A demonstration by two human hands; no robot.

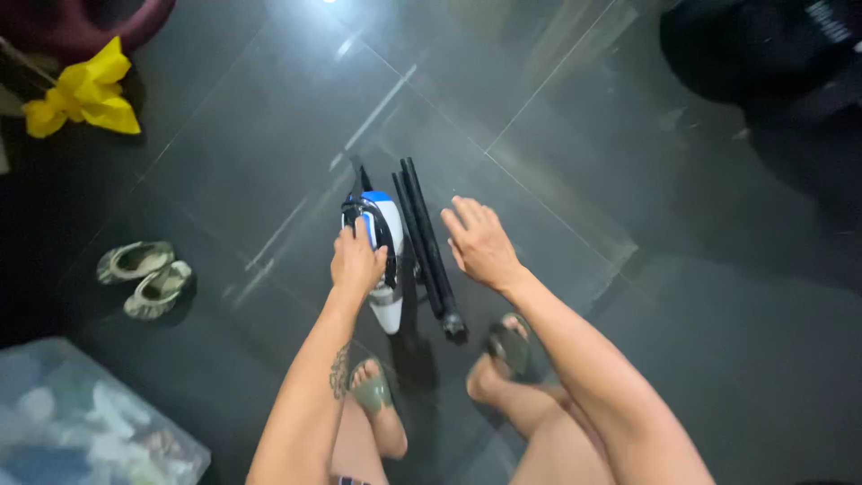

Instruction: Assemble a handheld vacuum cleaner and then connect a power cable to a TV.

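Legs: bare knees at the bottom edge, feet (377, 395) in green sandals planted on the floor, one each side of the things in hand.
Arms: both forearms reach forward and down from the bottom edge; the left one bears a tattoo near the elbow.
Left hand (356, 262): closed, knuckles up, gripping the cleaner by its handle.
Right hand (480, 244): open, fingers spread and slightly curled, palm turned toward the tubes; close beside them, touching nothing that can be seen.
Cleaner (384, 260): white and blue handheld body just ahead of the feet, between the two hands. Its long axis runs near to far; the narrow white end points back toward the feet, the blue end with a black cord points away.
Tubes (426, 247): a bundle of black tubes just right of the cleaner, lying almost parallel to it, tilted a little; the end with a fitting is near the right foot, the thin ends point away.
Floor (584, 135): large dark glossy tiles with pale joints, a bright lamp glare at the top.
Box (81, 422): clear plastic, blurred contents, lower left corner.
Shoes (144, 277): a pale pair side by side, left of the cleaner, well apart from it.
Cloth (85, 94): yellow, crumpled, far left by a dark red tub.
Bag (772, 54): dark shape at the far right.
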